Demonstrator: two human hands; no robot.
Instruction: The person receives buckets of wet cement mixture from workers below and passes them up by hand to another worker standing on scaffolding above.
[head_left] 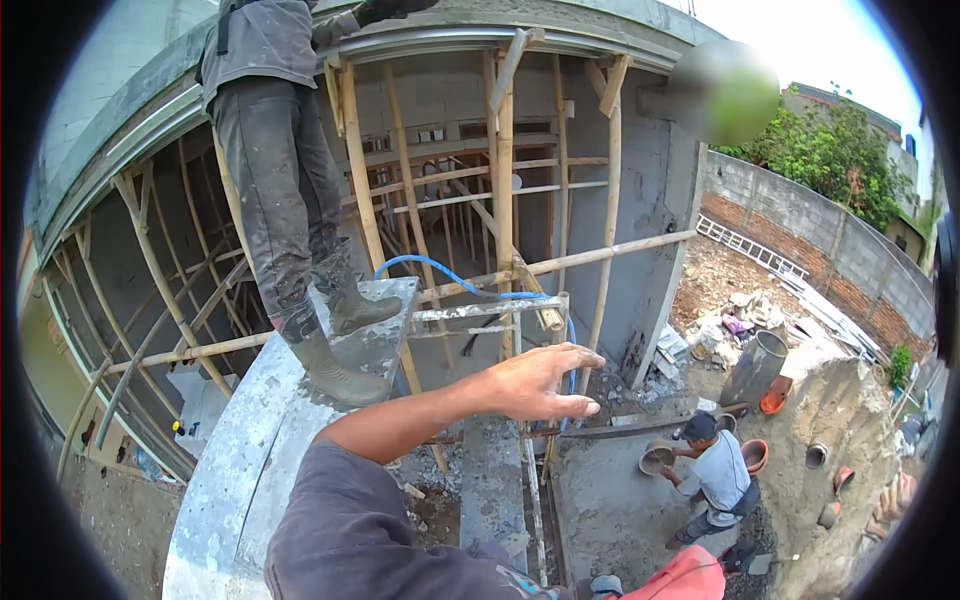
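Observation:
My left hand (545, 385) reaches out across the middle of the view from a dark sleeve, fingers extended and thumb apart, with nothing held. Below and behind it are a narrow grey plank (490, 480) and a metal scaffold frame (530, 490). A blue hose (425, 261) loops over the scaffold just beyond my fingers. Red cloth (680, 578) shows at the bottom edge; my right hand is out of view.
A co-worker in rubber boots (345, 365) stands on a spattered scaffold board (235, 480) at left. Far below, another person (718, 475) bends with a bucket (657, 459). Bamboo props (505, 150) hold up the roof edge. A ladder (750, 248) lies along the wall.

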